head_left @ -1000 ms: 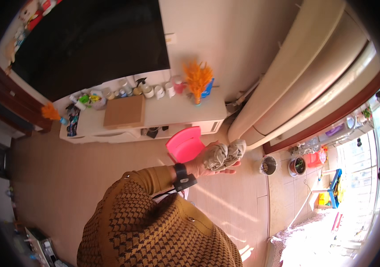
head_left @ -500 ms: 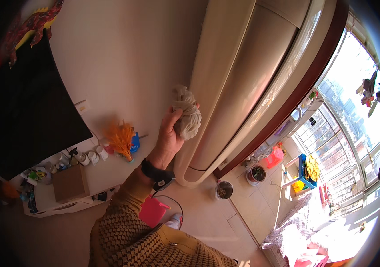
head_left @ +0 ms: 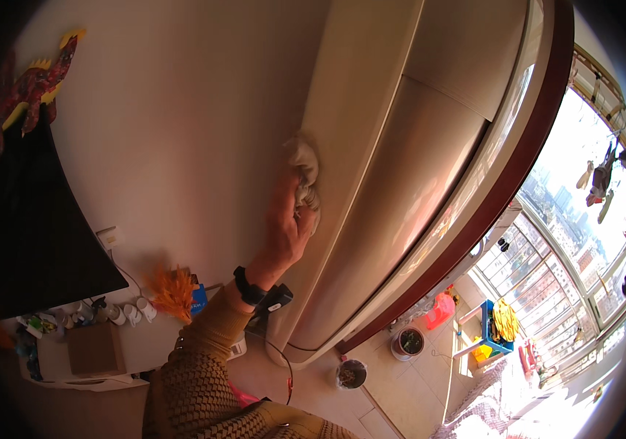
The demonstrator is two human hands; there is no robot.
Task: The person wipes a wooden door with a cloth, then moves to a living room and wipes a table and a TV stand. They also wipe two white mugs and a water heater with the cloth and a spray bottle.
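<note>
My left hand (head_left: 287,223) is closed on a crumpled pale grey cloth (head_left: 303,162). The cloth presses against the left side of a tall, champagne-coloured standing air conditioner (head_left: 371,197). My fingers partly cover it, with the thumb towards the near side. Around my left wrist is a black band (head_left: 248,287), with a small black box (head_left: 278,298) beside it. My patterned brown sleeve (head_left: 207,366) comes up from the lower edge. My right hand does not show.
Left stand a black television (head_left: 42,227) and a white cabinet (head_left: 49,366) bearing cups, a cardboard box (head_left: 95,350) and orange dried flowers (head_left: 172,293). Below the air conditioner are potted plants (head_left: 407,342) and a dark cable (head_left: 289,380). A blue stool (head_left: 487,329) stands near the bright windows.
My left hand has turned and brought the cloth against the air conditioner's side, where before the cloth was held up in front of it. The view has shifted, with the room's lower things now further left.
</note>
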